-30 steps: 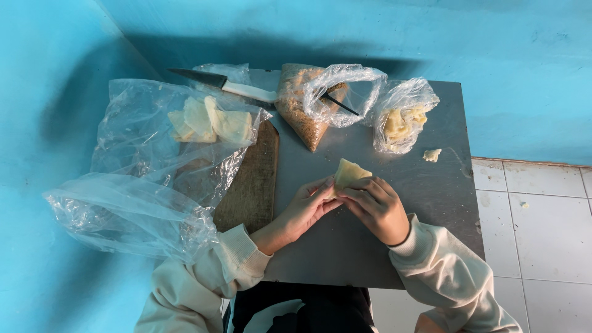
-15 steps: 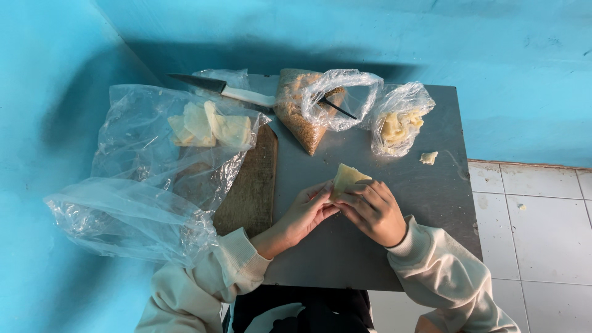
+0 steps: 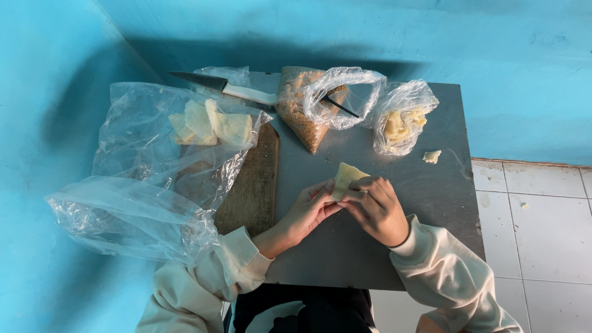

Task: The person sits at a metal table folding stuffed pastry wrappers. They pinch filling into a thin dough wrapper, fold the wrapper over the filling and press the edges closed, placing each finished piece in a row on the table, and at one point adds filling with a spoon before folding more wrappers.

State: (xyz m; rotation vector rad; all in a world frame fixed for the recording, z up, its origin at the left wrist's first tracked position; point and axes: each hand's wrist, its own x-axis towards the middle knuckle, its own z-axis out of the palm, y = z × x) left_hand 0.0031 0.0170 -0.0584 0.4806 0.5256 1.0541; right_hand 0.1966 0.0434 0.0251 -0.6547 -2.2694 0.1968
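Dough wrapper (image 3: 346,175), pale and folded, pinched in both my hands' grip above the desk (image 3: 394,259). Left hand (image 3: 308,209) and right hand (image 3: 375,206) meet at its lower edge, steadying the fold.

Both hands (image 3: 345,206) together, fingertips pinched, wrists low

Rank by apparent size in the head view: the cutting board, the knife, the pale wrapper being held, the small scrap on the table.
1. cutting board, partly covered
2. knife
3. pale wrapper
4. small scrap
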